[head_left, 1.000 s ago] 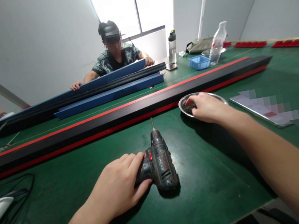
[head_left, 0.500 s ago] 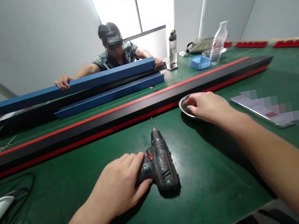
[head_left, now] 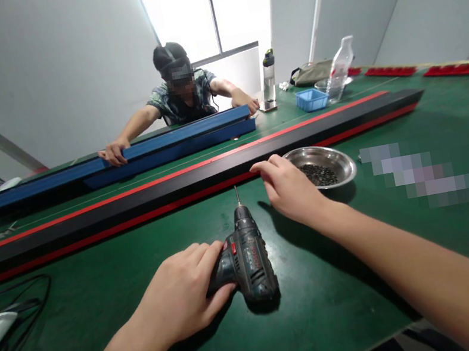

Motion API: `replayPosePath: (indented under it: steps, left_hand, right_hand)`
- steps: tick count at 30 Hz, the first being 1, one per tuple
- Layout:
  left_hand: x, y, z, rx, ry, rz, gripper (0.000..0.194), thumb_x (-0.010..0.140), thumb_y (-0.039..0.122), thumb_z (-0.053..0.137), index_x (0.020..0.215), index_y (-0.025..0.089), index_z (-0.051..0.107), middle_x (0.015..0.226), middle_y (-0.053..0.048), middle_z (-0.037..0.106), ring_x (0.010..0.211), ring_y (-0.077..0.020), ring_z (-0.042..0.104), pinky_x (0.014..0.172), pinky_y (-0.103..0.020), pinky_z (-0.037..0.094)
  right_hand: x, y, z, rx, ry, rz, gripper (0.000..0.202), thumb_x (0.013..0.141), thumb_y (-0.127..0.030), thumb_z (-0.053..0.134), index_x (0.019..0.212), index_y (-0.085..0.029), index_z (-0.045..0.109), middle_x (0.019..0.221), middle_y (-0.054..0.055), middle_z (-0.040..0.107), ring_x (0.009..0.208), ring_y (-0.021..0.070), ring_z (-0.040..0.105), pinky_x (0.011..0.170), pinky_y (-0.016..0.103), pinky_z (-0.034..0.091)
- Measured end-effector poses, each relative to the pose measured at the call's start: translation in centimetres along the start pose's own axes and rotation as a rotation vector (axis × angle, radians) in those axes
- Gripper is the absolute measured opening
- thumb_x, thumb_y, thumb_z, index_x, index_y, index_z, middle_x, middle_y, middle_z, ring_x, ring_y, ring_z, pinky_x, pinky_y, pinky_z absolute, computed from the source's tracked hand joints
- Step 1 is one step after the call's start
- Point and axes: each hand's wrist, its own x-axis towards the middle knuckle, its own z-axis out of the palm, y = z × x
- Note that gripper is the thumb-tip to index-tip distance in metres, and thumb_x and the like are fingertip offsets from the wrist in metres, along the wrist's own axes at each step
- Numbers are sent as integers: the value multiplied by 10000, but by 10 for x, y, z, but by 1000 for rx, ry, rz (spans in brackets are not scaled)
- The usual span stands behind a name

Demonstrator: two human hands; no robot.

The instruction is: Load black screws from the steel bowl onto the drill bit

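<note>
While the left hand (head_left: 187,293) clasps the drill (head_left: 254,263), its body just right of those fingers, the right hand (head_left: 288,187) — bent-fingered, any hold impossible to tell — is beside the metal bowl (head_left: 345,164).

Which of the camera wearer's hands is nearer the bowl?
Right. The right hand is at the left side of the bowl, partly covering it in view; contact is unclear. The left hand is farther off, holding the drill.

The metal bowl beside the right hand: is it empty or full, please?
Partly filled: the metal bowl holds small dark pieces, with bare metal showing beside them.
</note>
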Motion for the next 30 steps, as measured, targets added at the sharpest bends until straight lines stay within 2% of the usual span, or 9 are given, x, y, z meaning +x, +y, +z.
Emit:
replayPosePath:
  steps: [5, 9, 12, 16, 22, 30]
  left_hand:
    - [0, -1, 0, -4, -9, 30, 470, 962, 397, 588, 1375, 191, 502, 1127, -104, 691, 1010, -290, 661, 879, -444, 545]
    - [0, -1, 0, -2, -10, 56, 488, 958, 410, 583, 1381, 185, 494, 1139, -112, 691, 1013, -295, 660, 878, -453, 546]
    - [-1, 0, 0, -9, -12, 72, 461, 958, 417, 578, 1353, 191, 506, 1151, -118, 693, 1016, -294, 663, 877, -451, 545]
    - [-2, 0, -2, -22, -17, 84, 425, 946, 410, 587, 1309, 198, 526, 1140, -113, 698, 1010, -290, 668, 870, -444, 548]
    - [-2, 1, -4, -31, -22, 96, 437, 937, 399, 593, 1315, 190, 525, 1134, -111, 699, 1004, -293, 666, 866, -453, 551]
    - [-3, 1, -5, -25, -8, 97, 414, 934, 400, 594, 1290, 199, 533, 1127, -111, 704, 999, -284, 673, 860, -432, 549]
  right_hand:
    - [-7, -3, 28, 226, 1, -61, 348, 967, -63, 498, 1238, -180, 682, 1130, 106, 638, 995, 211, 642, 928, 345, 529]
    - [-6, -2, 39, 261, 29, -61, 292, 935, -56, 592, 1177, -169, 711, 1085, 94, 715, 978, 215, 670, 919, 354, 533]
    - [-3, -2, 43, 252, 73, -23, 280, 913, -79, 661, 1160, -182, 743, 1050, 75, 767, 962, 223, 694, 914, 359, 538]
    - [0, 1, 50, 266, 60, 48, 204, 930, -164, 705, 1109, -212, 791, 1034, 53, 809, 915, 221, 747, 902, 351, 557]
    - [3, 7, 52, 261, 43, 127, 183, 953, -203, 690, 1087, -219, 814, 1039, 52, 823, 945, 227, 784, 915, 323, 572]
    - [5, 11, 51, 248, 45, 160, 198, 979, -208, 659, 1103, -213, 813, 1078, 68, 819, 1000, 243, 781, 951, 344, 573]
